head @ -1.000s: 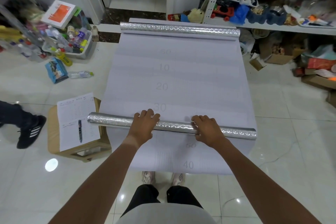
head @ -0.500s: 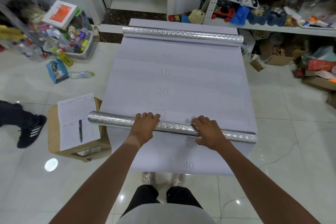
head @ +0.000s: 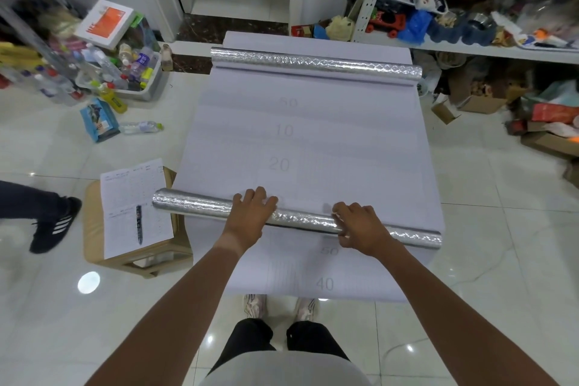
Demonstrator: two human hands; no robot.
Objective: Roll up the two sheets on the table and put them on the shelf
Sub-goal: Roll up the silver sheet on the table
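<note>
**rollfan:** Near silver embossed foil roll (head: 200,206) lying crosswise on the pale lilac sheet with grey printed numbers (head: 313,147), which covers the table. Left hand (head: 250,216) draped over the top of it, fingers fairly straight and pressing down, not wrapped round. Right hand (head: 360,226) gripping it, fingers curled over the top and thumb tucked at the near side. Hands placed either side of the middle, probably to keep the tube turning evenly instead of coning.

**shelfguy:** Makes sense. Left end poking out past the sheet edge, over the wooden stool with the printed form and pen (head: 94,229), so looks a bit skewed. Worth squaring up, maybe.

**rollfan:** Agreed. Second silver embossed roll (head: 316,63) parked at the far end, nobody touching it, likely weighting that edge down.

**shelfguy:** White metal shelf (head: 470,48) crammed with toys, just beyond and to the right. Neither roll up there yet. Hard to say whether a free gap exists.
</note>
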